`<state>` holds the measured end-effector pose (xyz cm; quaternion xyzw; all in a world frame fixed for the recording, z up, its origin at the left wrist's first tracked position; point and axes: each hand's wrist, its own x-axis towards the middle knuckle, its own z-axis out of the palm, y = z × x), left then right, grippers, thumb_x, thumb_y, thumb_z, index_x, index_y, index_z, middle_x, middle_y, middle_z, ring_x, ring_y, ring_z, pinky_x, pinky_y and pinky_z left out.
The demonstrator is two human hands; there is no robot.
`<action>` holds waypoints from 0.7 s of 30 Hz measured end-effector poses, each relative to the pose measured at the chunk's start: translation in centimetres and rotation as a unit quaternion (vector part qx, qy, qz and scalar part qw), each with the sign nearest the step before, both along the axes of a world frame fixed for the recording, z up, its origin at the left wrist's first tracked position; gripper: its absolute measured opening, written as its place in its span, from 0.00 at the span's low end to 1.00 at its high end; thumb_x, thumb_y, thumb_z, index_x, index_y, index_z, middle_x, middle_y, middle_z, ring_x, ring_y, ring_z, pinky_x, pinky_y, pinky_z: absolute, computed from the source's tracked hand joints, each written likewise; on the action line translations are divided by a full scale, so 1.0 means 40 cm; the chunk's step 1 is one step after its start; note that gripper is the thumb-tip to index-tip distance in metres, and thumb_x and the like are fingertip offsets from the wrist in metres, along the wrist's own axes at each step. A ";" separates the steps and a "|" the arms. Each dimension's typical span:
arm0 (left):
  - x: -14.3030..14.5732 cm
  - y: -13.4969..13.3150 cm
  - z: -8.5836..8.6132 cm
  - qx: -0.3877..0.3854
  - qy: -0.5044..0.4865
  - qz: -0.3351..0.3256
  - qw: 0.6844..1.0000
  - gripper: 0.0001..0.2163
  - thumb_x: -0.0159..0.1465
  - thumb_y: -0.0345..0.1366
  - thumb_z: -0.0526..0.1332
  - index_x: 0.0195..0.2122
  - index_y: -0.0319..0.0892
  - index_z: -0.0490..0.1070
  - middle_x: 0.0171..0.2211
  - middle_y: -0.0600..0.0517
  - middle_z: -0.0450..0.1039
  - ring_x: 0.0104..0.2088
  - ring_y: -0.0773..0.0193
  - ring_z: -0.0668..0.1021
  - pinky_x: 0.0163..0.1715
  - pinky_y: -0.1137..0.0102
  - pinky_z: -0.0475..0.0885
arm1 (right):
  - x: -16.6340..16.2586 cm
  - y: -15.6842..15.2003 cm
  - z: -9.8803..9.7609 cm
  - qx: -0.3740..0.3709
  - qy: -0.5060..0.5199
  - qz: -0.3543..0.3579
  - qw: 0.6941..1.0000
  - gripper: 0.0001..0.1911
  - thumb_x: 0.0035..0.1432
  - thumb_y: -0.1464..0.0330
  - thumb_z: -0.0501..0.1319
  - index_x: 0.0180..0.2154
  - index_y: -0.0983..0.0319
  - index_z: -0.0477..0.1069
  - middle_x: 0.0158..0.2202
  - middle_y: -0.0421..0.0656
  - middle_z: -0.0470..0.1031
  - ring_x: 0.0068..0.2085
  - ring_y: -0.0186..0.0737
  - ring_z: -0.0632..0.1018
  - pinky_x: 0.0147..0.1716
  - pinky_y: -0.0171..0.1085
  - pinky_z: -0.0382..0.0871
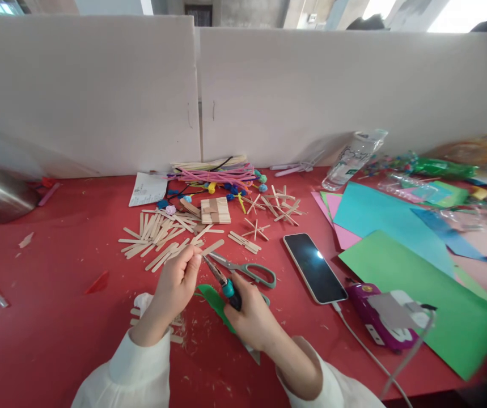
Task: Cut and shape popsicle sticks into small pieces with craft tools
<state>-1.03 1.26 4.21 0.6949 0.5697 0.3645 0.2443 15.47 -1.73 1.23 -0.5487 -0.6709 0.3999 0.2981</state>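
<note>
My left hand (180, 272) is closed in a pinch on a wooden craft stick (213, 247), which points out to the right of the fingertips. In my right hand (249, 317) is a pair of narrow-nosed pliers (229, 288) with a teal and black grip. Their metal tip reaches up to the left fingertips; whether it touches the stick I cannot tell. Behind the pliers lie grey-handled scissors (249, 271). A green-handled cutter (214, 303) rests on the table, partly under my right hand. Wood shavings are scattered between my forearms.
Loose craft sticks (158, 232) spread over the red table (56, 294). Beyond are a stick bundle (215, 211), stick stars (286, 207) and pipe cleaners (213, 174). A phone (314, 269), purple device (381, 317), coloured paper (430, 306) and bottle (354, 158) stand right.
</note>
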 end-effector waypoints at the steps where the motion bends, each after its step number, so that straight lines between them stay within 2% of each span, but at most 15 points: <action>1: 0.003 -0.001 0.000 0.006 0.004 0.003 1.000 0.12 0.65 0.40 0.47 0.29 0.43 0.64 0.21 0.57 0.60 0.23 0.66 0.66 0.25 0.74 0.62 | -0.001 -0.001 -0.001 0.004 -0.008 -0.005 1.000 0.08 0.41 0.73 0.52 0.25 0.58 0.52 0.21 0.34 0.58 0.23 0.33 0.59 0.23 0.31 0.52; 5: 0.008 -0.004 0.000 0.014 -0.014 0.006 1.000 0.12 0.65 0.40 0.48 0.28 0.43 0.62 0.19 0.58 0.56 0.21 0.68 0.64 0.23 0.75 0.60 | 0.001 -0.003 0.001 0.015 -0.017 -0.006 1.000 0.09 0.40 0.74 0.52 0.25 0.58 0.52 0.21 0.34 0.58 0.23 0.33 0.59 0.22 0.31 0.52; 8: 0.001 -0.004 0.000 -0.016 -0.050 -0.011 0.999 0.12 0.65 0.42 0.48 0.27 0.43 0.62 0.18 0.60 0.52 0.19 0.69 0.60 0.20 0.75 0.57 | 0.006 -0.003 0.010 0.004 0.007 0.020 1.000 0.09 0.41 0.74 0.52 0.24 0.58 0.52 0.20 0.33 0.56 0.22 0.32 0.57 0.22 0.31 0.51; 14: -0.014 -0.006 -0.002 -0.055 -0.080 -0.013 0.995 0.12 0.64 0.43 0.50 0.28 0.43 0.64 0.18 0.59 0.52 0.20 0.68 0.61 0.21 0.75 0.58 | 0.014 -0.003 0.015 -0.042 0.046 0.059 0.996 0.08 0.42 0.75 0.51 0.25 0.58 0.52 0.21 0.32 0.53 0.23 0.31 0.57 0.22 0.31 0.51; 18: 0.000 -0.009 0.001 -0.023 -0.055 0.000 0.998 0.12 0.64 0.41 0.49 0.27 0.43 0.63 0.18 0.59 0.52 0.19 0.68 0.61 0.21 0.75 0.58 | 0.003 -0.006 0.007 -0.024 0.017 0.035 0.999 0.09 0.41 0.75 0.51 0.25 0.58 0.51 0.21 0.32 0.52 0.23 0.32 0.56 0.23 0.32 0.49; 21: 0.012 -0.011 -0.003 0.016 -0.024 0.018 0.999 0.11 0.65 0.39 0.48 0.27 0.43 0.63 0.19 0.58 0.56 0.21 0.68 0.64 0.23 0.75 0.59 | -0.004 -0.010 0.001 -0.014 -0.009 0.011 1.000 0.10 0.41 0.75 0.51 0.25 0.58 0.51 0.21 0.33 0.54 0.23 0.33 0.57 0.23 0.32 0.50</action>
